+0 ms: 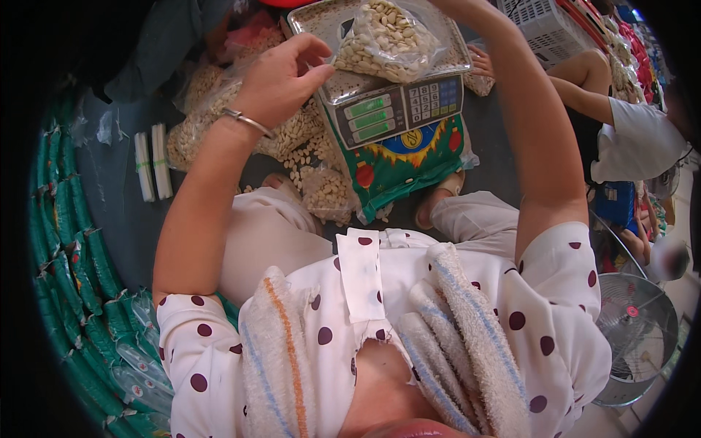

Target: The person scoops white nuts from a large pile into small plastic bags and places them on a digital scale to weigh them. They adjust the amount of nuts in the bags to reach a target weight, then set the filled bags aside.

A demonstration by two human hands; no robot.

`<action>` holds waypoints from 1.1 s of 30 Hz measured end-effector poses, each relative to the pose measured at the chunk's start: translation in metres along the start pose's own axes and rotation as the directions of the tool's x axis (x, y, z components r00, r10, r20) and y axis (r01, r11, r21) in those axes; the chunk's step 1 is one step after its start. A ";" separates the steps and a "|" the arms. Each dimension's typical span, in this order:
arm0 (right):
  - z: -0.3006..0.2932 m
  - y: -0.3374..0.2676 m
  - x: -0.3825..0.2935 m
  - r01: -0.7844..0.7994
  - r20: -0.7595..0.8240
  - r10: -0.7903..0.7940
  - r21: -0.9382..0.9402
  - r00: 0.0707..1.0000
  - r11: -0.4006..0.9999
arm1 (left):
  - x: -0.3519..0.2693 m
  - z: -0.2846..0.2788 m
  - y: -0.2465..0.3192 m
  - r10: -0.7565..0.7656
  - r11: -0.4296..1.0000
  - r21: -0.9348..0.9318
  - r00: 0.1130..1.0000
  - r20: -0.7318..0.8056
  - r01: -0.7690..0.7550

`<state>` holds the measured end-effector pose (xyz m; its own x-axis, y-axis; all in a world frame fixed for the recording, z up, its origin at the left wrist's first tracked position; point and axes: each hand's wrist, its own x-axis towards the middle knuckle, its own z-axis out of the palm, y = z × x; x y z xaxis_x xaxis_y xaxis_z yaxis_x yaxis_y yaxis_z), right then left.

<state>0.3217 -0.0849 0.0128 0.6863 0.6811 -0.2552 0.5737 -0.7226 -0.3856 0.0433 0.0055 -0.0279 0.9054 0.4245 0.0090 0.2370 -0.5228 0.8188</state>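
Note:
A clear plastic bag of pale pumpkin seeds [391, 46] rests on the metal pan of a digital scale [460, 57]. Close to the bag's left side is my left hand [293, 74], its thumb and fingers apart with nothing seen between them. A metal bangle [249, 121] circles that wrist. My right forearm reaches past the scale's right side, and its hand is beyond the top edge of the view. The scale's keypad and lit green displays [372, 117] face me. Beneath it is a green printed sack [408, 178].
Bags of seeds [211, 117] and loose seeds [298, 164] lie left of the scale. Two banded white bundles [152, 162] are farther left, beside stacked green packets [71, 235]. At right are another person's hand [481, 61], a white crate [553, 33] and a fan [632, 334].

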 end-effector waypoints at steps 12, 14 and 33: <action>0.050 0.035 0.019 0.244 -0.085 -0.269 -0.229 0.959 0.942 | 0.056 0.083 0.009 0.177 0.953 0.176 0.926 0.334 -0.246; 0.013 0.044 0.004 0.297 -0.110 -0.308 -0.110 0.945 0.949 | 0.050 0.068 0.009 0.184 0.962 0.144 0.942 0.279 -0.230; -0.037 0.329 0.109 0.143 -0.250 -0.244 -0.363 0.937 0.921 | 0.019 -0.060 -0.209 -0.402 0.590 0.515 0.779 -0.481 0.623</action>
<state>0.6021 -0.2525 -0.1091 0.6146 0.7851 0.0764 0.7888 -0.6107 -0.0698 -0.0104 0.1670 -0.1641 0.4402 0.8967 -0.0463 0.8847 -0.4244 0.1930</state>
